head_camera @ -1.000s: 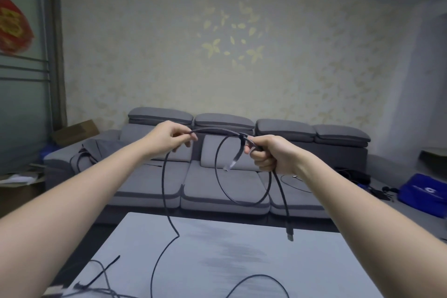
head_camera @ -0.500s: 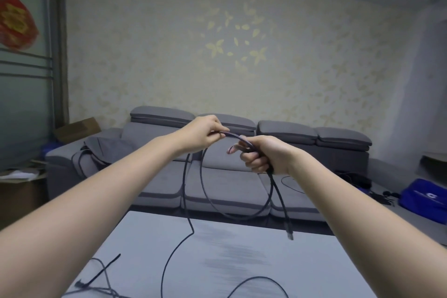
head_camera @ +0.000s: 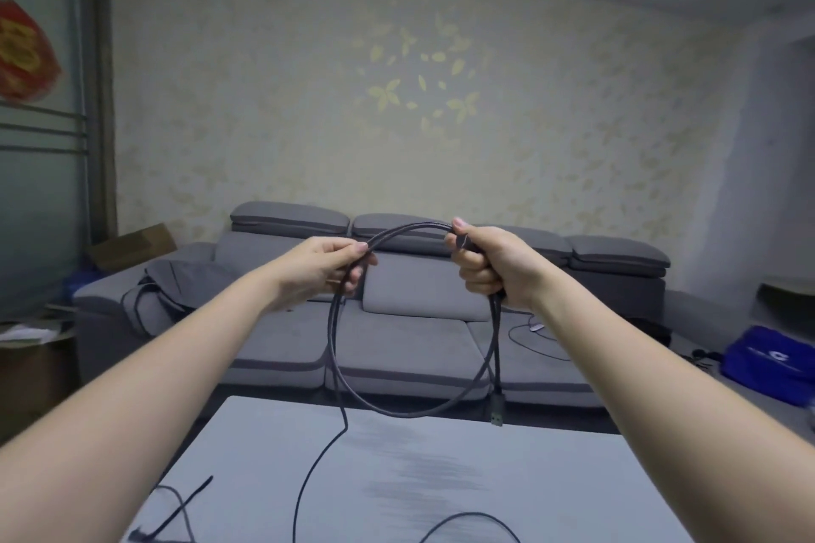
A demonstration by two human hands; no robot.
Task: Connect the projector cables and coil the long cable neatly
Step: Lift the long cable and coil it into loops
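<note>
I hold a long dark cable [head_camera: 388, 406] up in front of me, formed into a round loop of two turns. My right hand [head_camera: 489, 260] grips the bundled strands at the loop's upper right. My left hand [head_camera: 326, 265] pinches the cable at the upper left, between thumb and fingers. The cable's plug [head_camera: 497, 409] dangles below my right hand, just above the table's far edge. From my left hand the free length drops to the grey table [head_camera: 551, 481] and runs toward me. No projector is in view.
A thinner black wire [head_camera: 176, 511] lies at the table's near left. A grey sofa [head_camera: 397, 322] stands behind the table, with a white cable on its right seat. A blue bag [head_camera: 767, 362] lies at the right, and a cardboard box [head_camera: 132, 245] at the left.
My hands have moved apart and a second turn has joined the loop. My right hand rose a little; the loop now hangs wider between both hands.
</note>
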